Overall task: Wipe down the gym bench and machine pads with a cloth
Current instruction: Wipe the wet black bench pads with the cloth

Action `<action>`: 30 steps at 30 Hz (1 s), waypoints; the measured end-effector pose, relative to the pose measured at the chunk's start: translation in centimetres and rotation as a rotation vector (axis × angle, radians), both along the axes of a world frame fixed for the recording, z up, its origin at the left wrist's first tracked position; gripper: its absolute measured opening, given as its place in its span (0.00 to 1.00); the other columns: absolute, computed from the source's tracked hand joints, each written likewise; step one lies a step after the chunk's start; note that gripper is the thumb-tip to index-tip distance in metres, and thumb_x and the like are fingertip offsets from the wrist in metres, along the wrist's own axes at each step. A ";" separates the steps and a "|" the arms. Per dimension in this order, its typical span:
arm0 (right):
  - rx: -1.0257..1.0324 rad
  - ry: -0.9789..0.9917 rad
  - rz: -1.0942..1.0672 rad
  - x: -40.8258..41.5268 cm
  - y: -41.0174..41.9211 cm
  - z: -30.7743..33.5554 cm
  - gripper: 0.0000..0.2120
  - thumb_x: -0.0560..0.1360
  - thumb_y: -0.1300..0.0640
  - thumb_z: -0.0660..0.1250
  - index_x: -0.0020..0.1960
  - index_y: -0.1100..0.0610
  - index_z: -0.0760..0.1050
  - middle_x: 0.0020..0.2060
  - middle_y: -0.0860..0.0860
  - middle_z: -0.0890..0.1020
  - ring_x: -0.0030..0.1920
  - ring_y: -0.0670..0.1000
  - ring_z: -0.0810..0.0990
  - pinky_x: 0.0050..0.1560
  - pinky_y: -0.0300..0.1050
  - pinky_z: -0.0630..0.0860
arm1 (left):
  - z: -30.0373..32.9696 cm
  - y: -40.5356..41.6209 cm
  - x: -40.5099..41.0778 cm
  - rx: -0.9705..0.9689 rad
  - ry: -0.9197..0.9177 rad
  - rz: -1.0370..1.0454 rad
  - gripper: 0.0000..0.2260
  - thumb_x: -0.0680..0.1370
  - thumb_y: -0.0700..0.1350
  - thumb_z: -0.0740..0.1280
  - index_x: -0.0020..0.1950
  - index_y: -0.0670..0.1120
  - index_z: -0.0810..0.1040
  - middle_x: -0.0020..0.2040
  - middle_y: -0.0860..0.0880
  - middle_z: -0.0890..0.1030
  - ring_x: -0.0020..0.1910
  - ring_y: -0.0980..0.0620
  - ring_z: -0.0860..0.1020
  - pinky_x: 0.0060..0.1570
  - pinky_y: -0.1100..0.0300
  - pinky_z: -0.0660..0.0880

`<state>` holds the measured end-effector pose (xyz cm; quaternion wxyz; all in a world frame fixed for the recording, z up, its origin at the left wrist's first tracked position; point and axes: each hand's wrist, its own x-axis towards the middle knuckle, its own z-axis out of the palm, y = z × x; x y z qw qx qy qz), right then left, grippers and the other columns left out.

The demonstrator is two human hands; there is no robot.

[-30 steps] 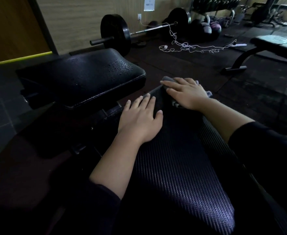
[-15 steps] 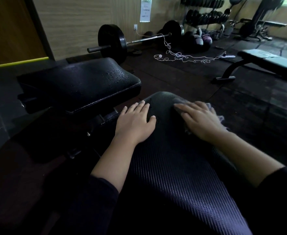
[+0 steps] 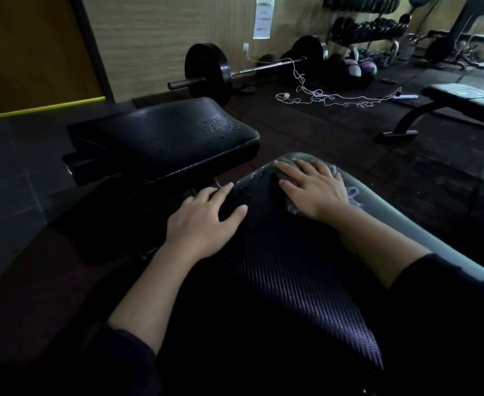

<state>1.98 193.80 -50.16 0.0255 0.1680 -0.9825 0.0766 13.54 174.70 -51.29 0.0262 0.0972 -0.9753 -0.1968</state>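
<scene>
Head view: right hand [image 3: 318,190], fingers flat, presses a crumpled grey cloth [image 3: 352,192] onto the far end of the ribbed dark bench pad [image 3: 292,281]. Left hand [image 3: 203,221] lies flat and empty beside it. Droplets [image 3: 249,181] between them and on the smooth black seat pad [image 3: 163,141] beyond suggest wiping is barely begun.

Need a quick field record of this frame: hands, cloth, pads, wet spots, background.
left hand: flat, fingers straight, rests on the ribbed pad
right hand: flat, presses the cloth onto the pad's far end
cloth: pale, mostly hidden under the right hand, edges showing at its right
droplets: on the ribbed pad between the hands; also on the smooth black pad at its right corner
background: barbell on floor, white cord tangled beside it, second bench at right
</scene>
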 end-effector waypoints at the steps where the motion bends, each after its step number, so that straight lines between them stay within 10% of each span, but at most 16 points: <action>1: -0.004 -0.004 -0.009 -1.1 -0.4 0.1 0.22 0.80 0.39 0.48 0.73 0.32 0.53 0.77 0.43 0.56 0.76 0.53 0.50 0.73 0.59 0.47 | -0.1 0.0 0.0 -0.009 0.016 0.006 0.29 0.77 0.69 0.50 0.77 0.63 0.54 0.76 0.58 0.60 0.72 0.49 0.63 0.64 0.48 0.67; 8: 0.109 -0.052 0.183 -4.6 -5.1 0.7 0.20 0.81 0.43 0.46 0.71 0.33 0.61 0.75 0.41 0.60 0.75 0.53 0.52 0.72 0.62 0.48 | -0.4 0.1 -0.3 -0.002 0.053 0.028 0.28 0.78 0.67 0.50 0.77 0.61 0.56 0.75 0.56 0.62 0.72 0.48 0.64 0.64 0.50 0.66; 15: 0.083 -0.013 0.533 2.0 1.1 0.2 0.24 0.73 0.34 0.40 0.69 0.24 0.48 0.76 0.40 0.56 0.75 0.48 0.51 0.73 0.54 0.50 | -0.6 -0.1 -0.4 0.002 0.072 0.036 0.29 0.80 0.63 0.52 0.79 0.55 0.55 0.77 0.56 0.60 0.73 0.49 0.61 0.66 0.51 0.63; 22: 0.082 0.012 0.202 -5.0 0.0 0.4 0.19 0.81 0.42 0.47 0.71 0.29 0.56 0.76 0.40 0.58 0.75 0.52 0.53 0.72 0.56 0.50 | -0.6 0.1 -0.5 0.021 0.068 0.044 0.28 0.80 0.62 0.51 0.79 0.54 0.55 0.77 0.55 0.59 0.73 0.49 0.61 0.66 0.50 0.63; 30: 0.076 0.053 0.447 0.9 -4.3 -0.3 0.21 0.80 0.40 0.45 0.73 0.32 0.55 0.75 0.40 0.58 0.75 0.50 0.52 0.71 0.54 0.51 | -0.5 -0.2 -0.4 0.038 0.072 0.041 0.27 0.81 0.60 0.52 0.79 0.54 0.55 0.77 0.56 0.60 0.73 0.49 0.61 0.67 0.52 0.61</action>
